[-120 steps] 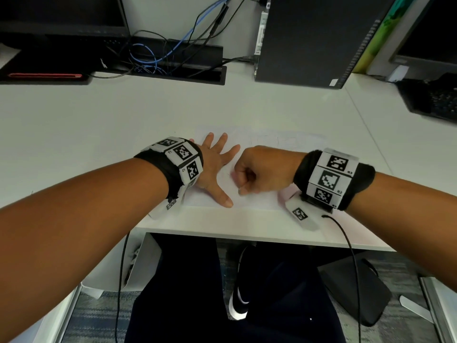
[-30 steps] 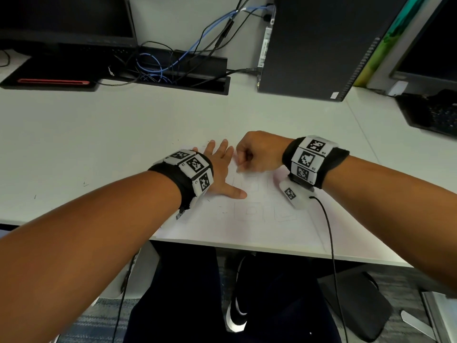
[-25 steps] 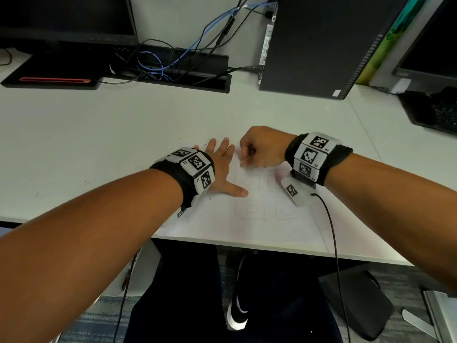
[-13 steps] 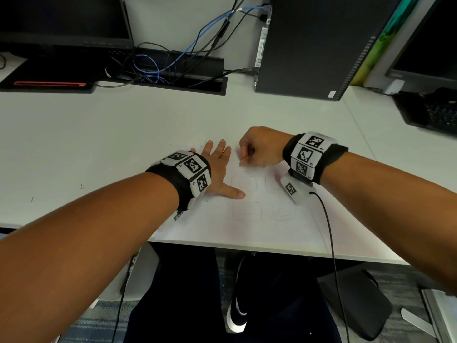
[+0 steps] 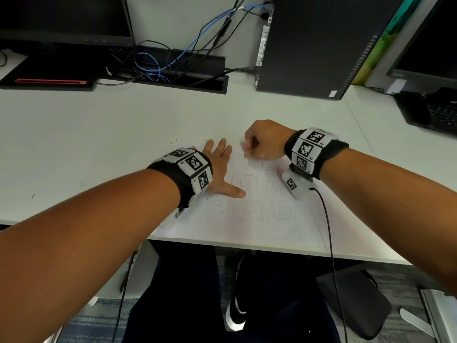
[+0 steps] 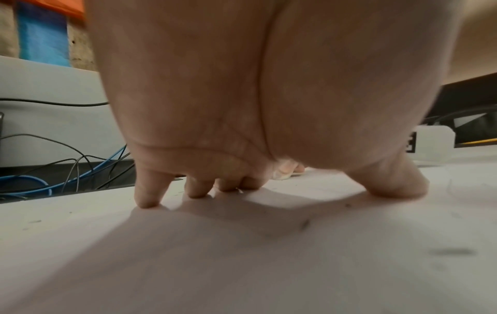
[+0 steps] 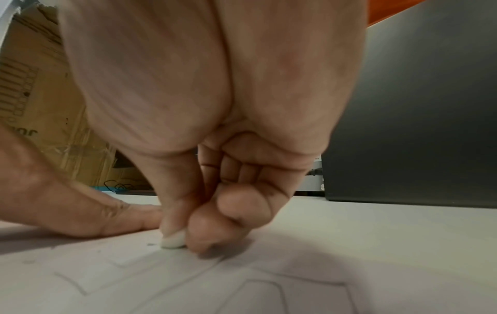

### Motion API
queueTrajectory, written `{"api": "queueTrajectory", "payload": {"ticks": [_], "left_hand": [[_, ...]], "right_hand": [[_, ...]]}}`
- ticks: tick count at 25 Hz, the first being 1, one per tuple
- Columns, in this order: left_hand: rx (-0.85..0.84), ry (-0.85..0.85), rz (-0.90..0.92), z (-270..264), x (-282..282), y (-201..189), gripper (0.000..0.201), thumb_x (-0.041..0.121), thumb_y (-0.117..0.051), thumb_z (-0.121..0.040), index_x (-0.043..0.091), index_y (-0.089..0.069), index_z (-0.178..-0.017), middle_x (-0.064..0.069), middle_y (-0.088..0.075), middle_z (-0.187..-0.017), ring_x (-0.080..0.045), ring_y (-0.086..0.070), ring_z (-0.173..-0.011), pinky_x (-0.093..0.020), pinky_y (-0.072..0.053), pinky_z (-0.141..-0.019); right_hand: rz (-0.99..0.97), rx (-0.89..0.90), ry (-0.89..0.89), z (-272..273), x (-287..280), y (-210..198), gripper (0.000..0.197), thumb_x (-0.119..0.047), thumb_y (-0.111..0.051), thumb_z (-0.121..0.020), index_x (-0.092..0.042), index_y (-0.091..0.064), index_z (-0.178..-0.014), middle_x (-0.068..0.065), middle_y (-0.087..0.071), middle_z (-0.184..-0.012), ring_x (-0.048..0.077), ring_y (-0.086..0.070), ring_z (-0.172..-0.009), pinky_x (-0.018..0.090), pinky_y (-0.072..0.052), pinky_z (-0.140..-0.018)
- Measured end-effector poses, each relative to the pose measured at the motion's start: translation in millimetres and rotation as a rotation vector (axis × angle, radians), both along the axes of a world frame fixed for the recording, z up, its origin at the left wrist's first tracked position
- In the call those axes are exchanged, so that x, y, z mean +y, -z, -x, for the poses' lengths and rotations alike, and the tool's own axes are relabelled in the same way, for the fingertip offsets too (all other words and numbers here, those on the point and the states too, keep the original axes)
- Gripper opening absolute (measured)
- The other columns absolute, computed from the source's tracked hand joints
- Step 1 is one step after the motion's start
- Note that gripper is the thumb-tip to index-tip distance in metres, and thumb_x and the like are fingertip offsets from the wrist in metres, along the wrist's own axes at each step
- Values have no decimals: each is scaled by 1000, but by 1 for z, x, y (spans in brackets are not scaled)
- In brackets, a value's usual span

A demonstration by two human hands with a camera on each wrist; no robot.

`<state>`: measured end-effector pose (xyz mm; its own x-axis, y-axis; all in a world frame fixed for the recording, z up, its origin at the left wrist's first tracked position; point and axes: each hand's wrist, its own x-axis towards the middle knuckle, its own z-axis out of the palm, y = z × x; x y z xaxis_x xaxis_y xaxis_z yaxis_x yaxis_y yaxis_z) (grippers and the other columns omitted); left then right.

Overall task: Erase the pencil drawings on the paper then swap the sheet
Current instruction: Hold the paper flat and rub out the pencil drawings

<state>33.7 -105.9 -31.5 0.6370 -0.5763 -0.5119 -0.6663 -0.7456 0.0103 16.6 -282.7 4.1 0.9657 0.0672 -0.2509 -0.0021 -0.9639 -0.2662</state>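
Note:
A white sheet of paper lies at the desk's front edge, with faint pencil squares drawn on it. My left hand lies flat on the sheet's left part, fingers spread and pressing down. My right hand is curled into a fist at the sheet's far side. Its thumb and fingers pinch a small white eraser, whose tip touches the paper beside the pencil lines. Dark eraser crumbs lie on the sheet.
A black computer tower stands at the back right. A cable tray with blue and black cables runs along the back, a monitor at the back left. A black keyboard is at the far right. A wrist cable hangs over the front edge.
My right hand with the eraser has moved from the sheet's near part to its far side and rubs there in small strokes. The left hand stays flat on the paper.

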Motion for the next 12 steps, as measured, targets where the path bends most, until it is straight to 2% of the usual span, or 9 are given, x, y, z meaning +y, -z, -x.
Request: {"api": "queueTrajectory", "payload": {"ticks": [2,5,7,12], "left_hand": [[0,16,11,1,-4,-1,128,88,-47,-69,17,19,-153,-4,27,-160,-34,18,-148,-60,-3,-117],[3,46,38,1,-11,-3,124,87,-48,-70,22,17,-154,-3,24,-162,-34,17,-148,-62,-3,-117],[18,38,45,1,-15,-2,122,87,-47,-71,24,16,-154,-3,24,-162,-34,16,-148,-62,-3,-117],[32,32,52,-2,-14,2,124,90,-47,-67,29,16,-154,-2,25,-161,-34,18,-148,-63,-1,-116]], "right_hand": [[-3,-4,-3,2,0,4,12,-18,-71,-85,-11,-67,-76,-8,-61,-64,10,-57,-63,21,-43,-59],[-3,-31,14,1,-3,7,14,-18,-69,-85,-5,-69,-81,4,-70,-77,20,-62,-73,32,-54,-68],[1,-51,11,2,-2,6,13,-17,-67,-85,-4,-70,-83,8,-72,-81,23,-65,-77,33,-55,-71],[-71,91,-67,11,5,5,10,-19,-71,-83,-13,-68,-76,3,-70,-70,16,-64,-61,27,-54,-61]]}}
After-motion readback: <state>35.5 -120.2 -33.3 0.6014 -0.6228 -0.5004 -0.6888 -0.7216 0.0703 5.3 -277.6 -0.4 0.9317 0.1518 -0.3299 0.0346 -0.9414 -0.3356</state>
